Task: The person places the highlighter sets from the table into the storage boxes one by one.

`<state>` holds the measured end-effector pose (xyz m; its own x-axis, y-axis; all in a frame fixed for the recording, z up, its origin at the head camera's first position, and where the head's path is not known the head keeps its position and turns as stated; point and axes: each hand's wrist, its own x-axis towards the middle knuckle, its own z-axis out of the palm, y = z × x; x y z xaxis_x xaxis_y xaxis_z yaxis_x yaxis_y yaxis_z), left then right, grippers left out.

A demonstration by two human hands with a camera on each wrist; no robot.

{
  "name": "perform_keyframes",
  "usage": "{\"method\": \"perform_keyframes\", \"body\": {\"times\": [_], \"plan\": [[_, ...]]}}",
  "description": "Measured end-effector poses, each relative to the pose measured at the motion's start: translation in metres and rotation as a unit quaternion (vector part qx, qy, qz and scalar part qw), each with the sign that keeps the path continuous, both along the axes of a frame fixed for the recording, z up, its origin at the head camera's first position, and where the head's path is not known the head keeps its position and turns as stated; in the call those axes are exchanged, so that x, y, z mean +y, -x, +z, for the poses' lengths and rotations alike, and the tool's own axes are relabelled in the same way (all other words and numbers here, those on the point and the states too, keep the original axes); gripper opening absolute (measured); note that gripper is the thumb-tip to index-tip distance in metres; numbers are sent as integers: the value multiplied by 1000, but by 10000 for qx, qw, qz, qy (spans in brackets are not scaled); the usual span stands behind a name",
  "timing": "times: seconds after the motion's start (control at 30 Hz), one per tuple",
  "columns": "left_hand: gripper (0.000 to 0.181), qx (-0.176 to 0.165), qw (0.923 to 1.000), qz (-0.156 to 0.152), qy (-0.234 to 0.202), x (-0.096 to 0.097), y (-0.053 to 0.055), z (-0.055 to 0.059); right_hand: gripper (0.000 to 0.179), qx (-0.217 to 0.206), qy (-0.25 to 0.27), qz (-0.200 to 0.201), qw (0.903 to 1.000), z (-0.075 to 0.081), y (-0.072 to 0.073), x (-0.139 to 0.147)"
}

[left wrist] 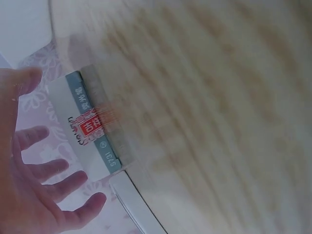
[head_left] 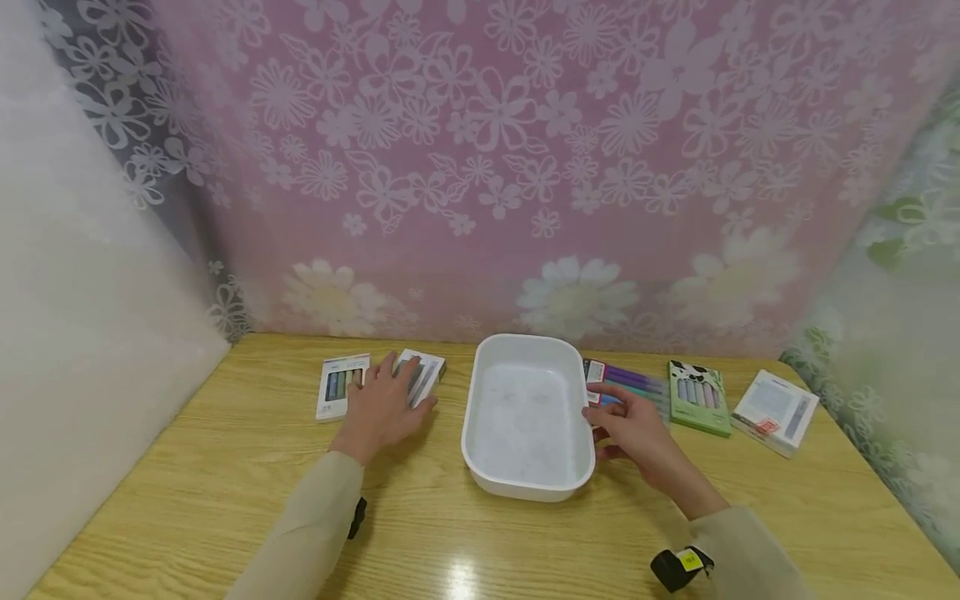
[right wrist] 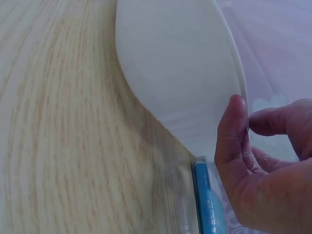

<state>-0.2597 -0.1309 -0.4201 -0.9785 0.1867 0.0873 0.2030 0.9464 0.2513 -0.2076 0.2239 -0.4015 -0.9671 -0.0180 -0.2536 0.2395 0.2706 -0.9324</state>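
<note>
My left hand [head_left: 384, 410] is over two flat boxes, its fingers spread and loosely bent. One is a white box [head_left: 331, 408] with a window showing coloured pens; the other is a white and grey-green box [head_left: 433, 365] partly covered by the fingers. In the left wrist view this second box [left wrist: 63, 112] carries a red sticker, and the fingertips are close to it with nothing between them. At the right side of a white plastic basin [head_left: 525, 450], my right hand [head_left: 637, 433] pinches the rim between thumb and fingers. The basin holds nothing.
Right of the basin lies a clear pack of purple and teal pens [head_left: 637, 382], partly behind the right hand. Beyond it are a green box [head_left: 700, 414] with pastel pens and a white box [head_left: 776, 408]. A flowered curtain [head_left: 480, 208] hangs behind the wooden table [head_left: 420, 533].
</note>
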Motion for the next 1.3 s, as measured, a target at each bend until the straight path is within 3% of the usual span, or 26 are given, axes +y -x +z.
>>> {"method": "perform_keyframes", "body": {"times": [0.3, 0.83, 1.3], "plan": [[71, -270, 9996, 18, 69, 0, 11, -5, 59, -193, 270, 149, 9993, 2, 2, 3], [68, -390, 9991, 72, -169, 3, 10, -1, 57, -256, 708, 1037, 9917, 3, -2, 16], [64, -501, 9973, 51, -532, -4, 10, -4, 55, -324, 768, 1004, 9914, 2, -1, 15]]}}
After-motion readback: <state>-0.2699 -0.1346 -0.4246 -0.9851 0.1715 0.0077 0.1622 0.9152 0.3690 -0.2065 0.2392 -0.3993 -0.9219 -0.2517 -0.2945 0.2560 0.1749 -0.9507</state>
